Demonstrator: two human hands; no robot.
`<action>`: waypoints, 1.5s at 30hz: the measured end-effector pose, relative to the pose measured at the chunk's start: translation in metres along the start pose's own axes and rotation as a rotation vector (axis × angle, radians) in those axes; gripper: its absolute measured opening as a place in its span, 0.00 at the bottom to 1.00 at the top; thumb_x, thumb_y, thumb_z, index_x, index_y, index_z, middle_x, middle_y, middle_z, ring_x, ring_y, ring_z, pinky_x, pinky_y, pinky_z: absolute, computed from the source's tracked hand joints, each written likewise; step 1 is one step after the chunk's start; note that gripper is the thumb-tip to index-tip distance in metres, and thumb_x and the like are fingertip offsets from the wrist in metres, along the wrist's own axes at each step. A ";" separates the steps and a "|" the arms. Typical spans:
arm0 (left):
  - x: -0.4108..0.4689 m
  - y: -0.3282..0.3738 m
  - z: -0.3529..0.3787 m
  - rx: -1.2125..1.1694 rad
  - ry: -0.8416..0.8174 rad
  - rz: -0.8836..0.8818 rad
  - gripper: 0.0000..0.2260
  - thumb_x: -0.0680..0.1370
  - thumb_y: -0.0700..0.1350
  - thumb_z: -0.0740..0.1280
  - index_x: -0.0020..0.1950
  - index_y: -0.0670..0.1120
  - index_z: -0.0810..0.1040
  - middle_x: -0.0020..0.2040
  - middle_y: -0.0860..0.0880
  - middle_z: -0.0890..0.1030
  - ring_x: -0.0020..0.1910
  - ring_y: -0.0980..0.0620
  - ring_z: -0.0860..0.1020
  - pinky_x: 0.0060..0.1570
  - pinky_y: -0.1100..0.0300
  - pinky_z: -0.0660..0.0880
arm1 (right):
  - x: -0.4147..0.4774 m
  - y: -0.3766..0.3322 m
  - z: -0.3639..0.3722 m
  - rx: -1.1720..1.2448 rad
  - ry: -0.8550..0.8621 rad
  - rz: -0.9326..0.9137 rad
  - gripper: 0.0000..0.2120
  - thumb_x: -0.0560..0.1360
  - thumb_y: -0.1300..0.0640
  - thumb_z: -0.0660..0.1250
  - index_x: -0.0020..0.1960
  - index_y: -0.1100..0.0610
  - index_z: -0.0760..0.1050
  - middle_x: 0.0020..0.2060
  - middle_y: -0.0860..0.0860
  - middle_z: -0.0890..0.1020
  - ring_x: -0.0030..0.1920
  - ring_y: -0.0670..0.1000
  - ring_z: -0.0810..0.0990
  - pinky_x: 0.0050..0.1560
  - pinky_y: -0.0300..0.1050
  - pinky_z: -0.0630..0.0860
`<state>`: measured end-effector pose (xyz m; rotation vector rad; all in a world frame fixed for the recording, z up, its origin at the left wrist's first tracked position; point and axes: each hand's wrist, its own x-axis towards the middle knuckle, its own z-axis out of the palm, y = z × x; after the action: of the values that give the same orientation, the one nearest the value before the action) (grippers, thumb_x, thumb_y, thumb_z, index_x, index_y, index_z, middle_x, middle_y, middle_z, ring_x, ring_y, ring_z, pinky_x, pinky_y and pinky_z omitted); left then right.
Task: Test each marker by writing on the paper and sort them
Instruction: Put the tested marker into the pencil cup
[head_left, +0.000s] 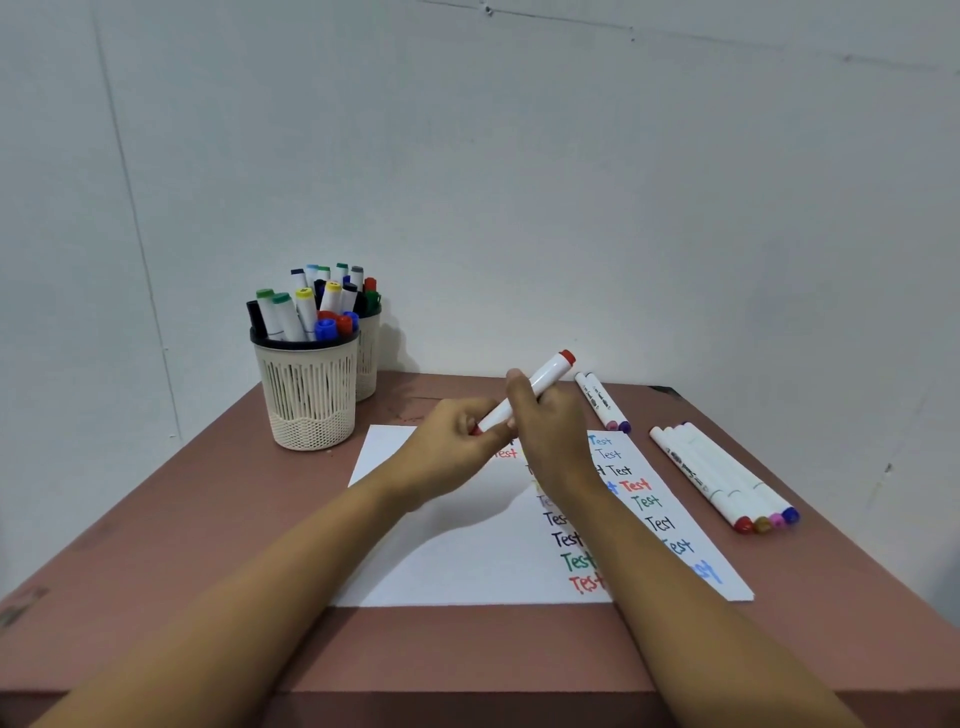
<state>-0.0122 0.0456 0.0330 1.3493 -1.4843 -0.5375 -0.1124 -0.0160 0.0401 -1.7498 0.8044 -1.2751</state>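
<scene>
Red-ended marker (524, 397) held just above the paper (441, 561) by both hands.

The white barrel is gripped by the right hand (550, 431), and the lower end is pinched by the curled fingers of the left hand (447, 447); whether a cap is going on or coming off cannot be told. "Test" is already written many times in several colours. A pair of markers (600, 400) and a row of four (722, 478) are laid out to the right. Two full mesh cups (310, 395) suggest that much is left.
</scene>
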 end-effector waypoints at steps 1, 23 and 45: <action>-0.001 0.001 -0.001 -0.030 -0.018 -0.020 0.11 0.79 0.46 0.63 0.41 0.40 0.75 0.21 0.56 0.62 0.21 0.58 0.58 0.22 0.67 0.56 | 0.000 0.000 0.000 0.000 -0.005 -0.013 0.22 0.80 0.56 0.60 0.28 0.56 0.60 0.16 0.43 0.63 0.20 0.43 0.64 0.23 0.32 0.60; 0.002 -0.020 0.009 0.861 0.117 0.094 0.12 0.82 0.53 0.52 0.46 0.45 0.60 0.33 0.51 0.68 0.36 0.42 0.69 0.33 0.55 0.59 | 0.003 0.005 0.005 -0.113 0.043 0.257 0.16 0.77 0.57 0.59 0.30 0.57 0.66 0.19 0.44 0.68 0.23 0.45 0.66 0.28 0.41 0.61; 0.010 -0.061 -0.039 0.857 0.011 -0.151 0.14 0.80 0.43 0.56 0.62 0.47 0.76 0.65 0.48 0.74 0.63 0.49 0.72 0.60 0.59 0.66 | 0.012 0.035 -0.009 0.128 0.030 0.250 0.07 0.72 0.67 0.63 0.38 0.60 0.66 0.28 0.54 0.74 0.28 0.51 0.72 0.29 0.41 0.71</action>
<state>0.0513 0.0311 -0.0001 2.1199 -1.6839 0.0537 -0.1187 -0.0448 0.0162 -1.4813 0.9070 -1.1602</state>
